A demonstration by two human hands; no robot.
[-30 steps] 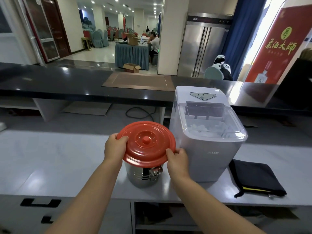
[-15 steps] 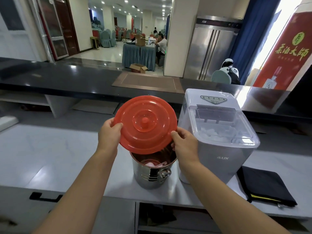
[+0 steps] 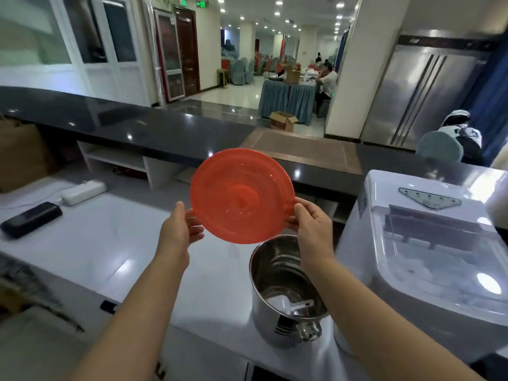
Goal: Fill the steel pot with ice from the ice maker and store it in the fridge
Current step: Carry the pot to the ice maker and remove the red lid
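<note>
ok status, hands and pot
Left hand and right hand grip round orange plastic lid, held aloft. Steel pot open, white plastic scoop inside. White ice maker: clear cover down.

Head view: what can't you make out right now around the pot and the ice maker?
Steel pot: the right forearm covers its right rim and part of the inside; only a white scoop shows at the bottom.
Ice maker: cut off by the right edge; glare on its clear lid hides how much ice is inside.
Red lid, held by left hand and right hand: blurred, knob unclear.
</note>
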